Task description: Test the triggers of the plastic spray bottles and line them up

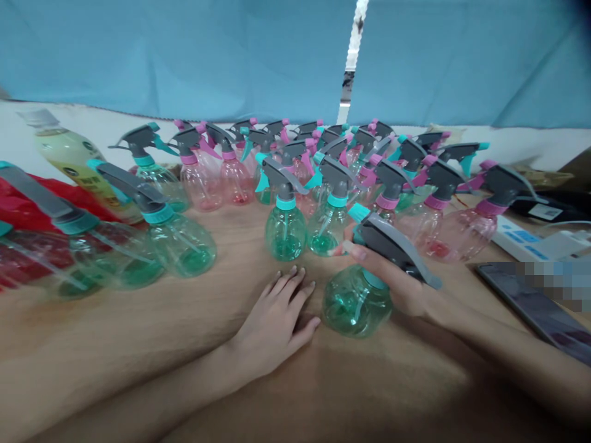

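Note:
My right hand (397, 280) is wrapped round the neck and grey trigger head of a green spray bottle (355, 304), which stands tilted on the wooden table (138, 332). My left hand (277, 320) lies flat on the table just left of that bottle, fingers stretched out and holding nothing. Right behind them stand two more green spray bottles (285, 231), close together.
Several pink and green spray bottles (323, 160) crowd the back of the table. More green ones (180, 237) stand at the left, by a red bag (28, 209) and a yellow drink bottle (74, 157). A phone (530, 301) and a power strip (530, 243) lie at the right. A blue curtain hangs behind.

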